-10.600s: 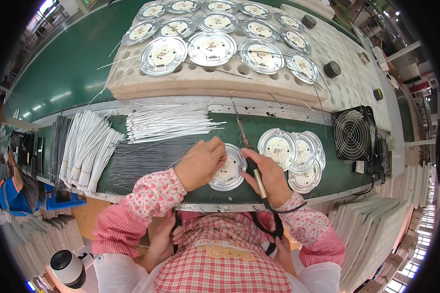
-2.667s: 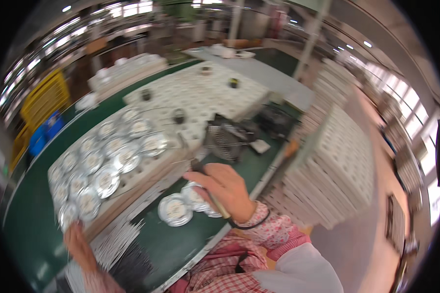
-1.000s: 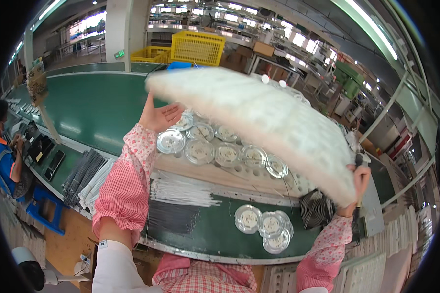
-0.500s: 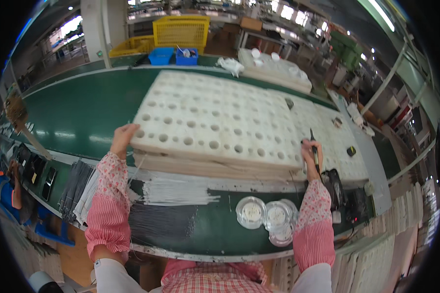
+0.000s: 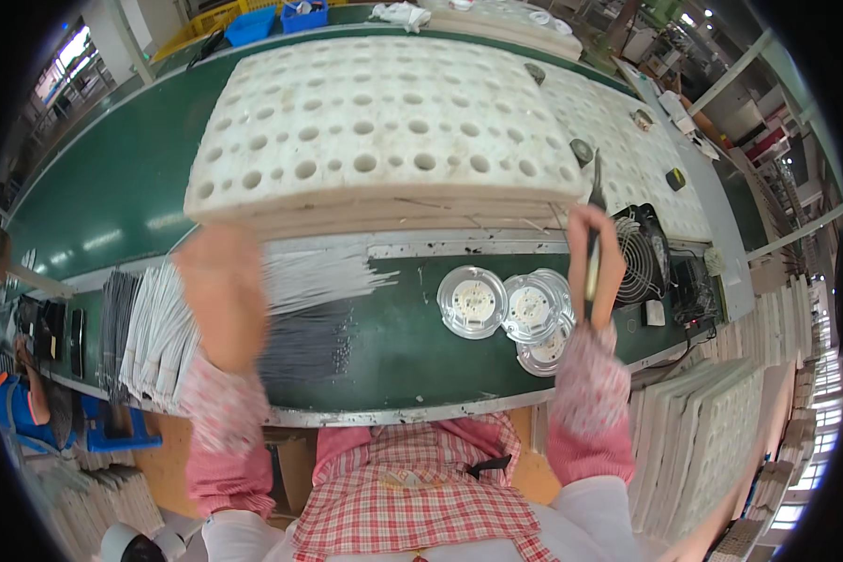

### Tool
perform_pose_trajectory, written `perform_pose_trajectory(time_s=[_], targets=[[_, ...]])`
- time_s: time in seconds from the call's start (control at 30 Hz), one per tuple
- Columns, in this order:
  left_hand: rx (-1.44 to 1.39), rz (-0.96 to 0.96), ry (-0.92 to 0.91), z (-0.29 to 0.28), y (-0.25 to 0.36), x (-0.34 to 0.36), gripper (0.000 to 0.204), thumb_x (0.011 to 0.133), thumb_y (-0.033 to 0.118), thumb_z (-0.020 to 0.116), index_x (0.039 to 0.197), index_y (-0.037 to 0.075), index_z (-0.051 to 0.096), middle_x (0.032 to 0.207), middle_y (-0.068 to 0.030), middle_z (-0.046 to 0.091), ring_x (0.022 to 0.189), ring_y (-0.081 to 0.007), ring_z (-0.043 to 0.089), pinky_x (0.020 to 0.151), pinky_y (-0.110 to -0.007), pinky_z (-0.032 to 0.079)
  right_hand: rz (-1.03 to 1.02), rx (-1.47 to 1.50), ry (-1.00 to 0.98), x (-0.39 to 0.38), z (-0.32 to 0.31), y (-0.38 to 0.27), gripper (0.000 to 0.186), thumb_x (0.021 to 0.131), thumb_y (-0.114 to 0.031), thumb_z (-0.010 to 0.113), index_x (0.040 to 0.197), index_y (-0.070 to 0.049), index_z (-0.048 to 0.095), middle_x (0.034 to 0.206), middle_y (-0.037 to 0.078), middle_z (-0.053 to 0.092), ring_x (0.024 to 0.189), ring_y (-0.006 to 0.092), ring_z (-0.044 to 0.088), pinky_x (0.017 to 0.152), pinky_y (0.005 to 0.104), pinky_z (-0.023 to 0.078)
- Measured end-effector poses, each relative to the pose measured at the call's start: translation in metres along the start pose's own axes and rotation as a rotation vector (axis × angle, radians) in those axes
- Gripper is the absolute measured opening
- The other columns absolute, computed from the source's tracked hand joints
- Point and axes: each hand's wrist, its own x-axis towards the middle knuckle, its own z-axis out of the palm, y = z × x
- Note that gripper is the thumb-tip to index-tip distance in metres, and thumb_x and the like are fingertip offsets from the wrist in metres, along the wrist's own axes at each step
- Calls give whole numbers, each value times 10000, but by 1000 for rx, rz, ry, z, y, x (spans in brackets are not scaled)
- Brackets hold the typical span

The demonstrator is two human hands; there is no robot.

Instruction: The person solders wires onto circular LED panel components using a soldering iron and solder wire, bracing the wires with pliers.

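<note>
Right hand [image 5: 598,264] gripping dark tool [image 5: 594,220] beside foam tray [image 5: 375,131]; left hand [image 5: 223,292] blurred, grip indeterminable, just below tray.

Your left hand [image 5: 223,295] is raised toward 12 o'clock, motion-blurred, so its grip is unreadable. Your right hand [image 5: 595,267] at 3 o'clock points up too, fingers curled closed, both forearms in pink sleeves.
</note>
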Motion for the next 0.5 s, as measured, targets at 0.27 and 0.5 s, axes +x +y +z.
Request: perform_pose_trajectory(time_s=[0.27,0.5], targets=[[-365,245,-519,36,141,-75,212,757,207,684,859,81,547,867,-70,526,909,-230,547,962,-479,385,-292,-35,-570,-146,-18,-50,297,737,-65,834,989,-78,678,860,110,586,741,282,602,639,373,485],[-495,201,-517,27,124,-102,134,814,165,654,805,88,544,813,-54,534,817,-243,568,896,-448,403,-119,94,-540,-158,-16,-34,205,791,26,759,949,-52,653,821,121,585,709,273,587,638,348,467]])
